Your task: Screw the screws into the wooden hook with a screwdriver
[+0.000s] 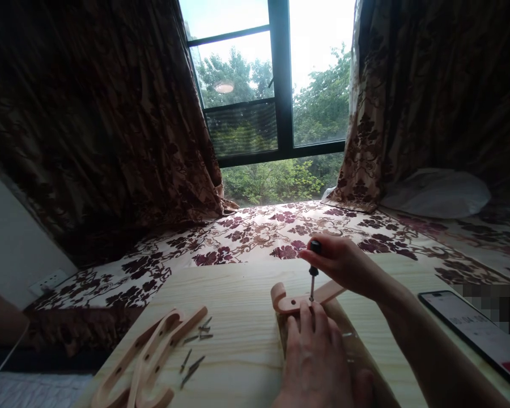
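Note:
My right hand (338, 260) is closed round the dark handle of a screwdriver (313, 280), which stands nearly upright. Its tip meets a curved wooden hook (287, 305) near a dark hole. That hook lies across a brownish wooden board (352, 334). My left hand (312, 360) presses the hook down on the board, fingertips right beside the screwdriver tip. Any screw under the tip is hidden by the fingers. To the left, more wooden hooks (143, 362) with drilled holes lie in an overlapping pile. Several loose screws (191, 371) are scattered between the pile and the board.
All of this rests on a pale wood-grain tabletop (233, 317). A phone (471, 328) with a lit screen lies at the right edge. Behind is a ledge with a floral cover (255, 232), below a window (284, 85) between dark curtains (110, 113).

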The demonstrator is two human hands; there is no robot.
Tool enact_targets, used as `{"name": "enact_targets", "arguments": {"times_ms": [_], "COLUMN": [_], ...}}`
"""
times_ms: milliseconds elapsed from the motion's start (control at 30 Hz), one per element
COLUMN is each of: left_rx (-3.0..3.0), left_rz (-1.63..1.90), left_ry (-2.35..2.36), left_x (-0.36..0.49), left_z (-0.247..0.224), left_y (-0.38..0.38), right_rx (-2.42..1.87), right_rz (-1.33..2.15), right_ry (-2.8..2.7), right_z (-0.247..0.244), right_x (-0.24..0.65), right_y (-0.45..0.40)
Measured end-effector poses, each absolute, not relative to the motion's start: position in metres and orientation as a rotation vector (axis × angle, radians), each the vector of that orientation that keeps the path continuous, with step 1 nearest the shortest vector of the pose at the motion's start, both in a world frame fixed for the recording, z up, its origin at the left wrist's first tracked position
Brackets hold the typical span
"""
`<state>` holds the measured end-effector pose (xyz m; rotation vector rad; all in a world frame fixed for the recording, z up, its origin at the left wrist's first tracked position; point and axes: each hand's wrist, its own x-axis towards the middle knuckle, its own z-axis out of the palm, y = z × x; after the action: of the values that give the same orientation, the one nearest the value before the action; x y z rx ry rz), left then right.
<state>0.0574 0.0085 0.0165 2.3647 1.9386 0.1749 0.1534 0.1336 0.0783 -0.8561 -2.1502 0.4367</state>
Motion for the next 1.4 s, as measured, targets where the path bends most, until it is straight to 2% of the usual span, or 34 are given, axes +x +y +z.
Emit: {"name": "enact_targets", "arguments": {"times_ms": [300,567,800,1067,1267,1400], "left_rx": [2.31,2.35,2.346,2.328,2.317,2.293], "left_rz": [0.111,0.167,0.161,0.148,0.171,0.17], "left_ry": [1.931,1.948,1.952,1.932,1.939,1.945], "left_x": [0.0601,0.0573,0.0592,0.0581,0.059,0.0592], "left_z": [0.0176,0.0156,0.0155,0.0213,0.0222,0.019], "left_y": [0.0101,0.009,0.0104,0.0096,0.0079,0.0094], "right_rx": [-0.829,-0.93,-0.833,-0.943,-0.874,-0.904], "right_rz": [0.55,0.345,0.536,0.332,0.493,0.409], "right_ry": [-2.22,-2.178,-2.203,-2.157,-2.187,-2.16], "right_z": [0.0829,0.0815,0.0843,0.0814,0.0852,0.0824], "right_x": [0.1584,0.1556,0.1589,0.1524,0.1577,0.1566], "right_y": [0.1305,0.1318,0.1307,0.1318,0.1301,0.1322]}}
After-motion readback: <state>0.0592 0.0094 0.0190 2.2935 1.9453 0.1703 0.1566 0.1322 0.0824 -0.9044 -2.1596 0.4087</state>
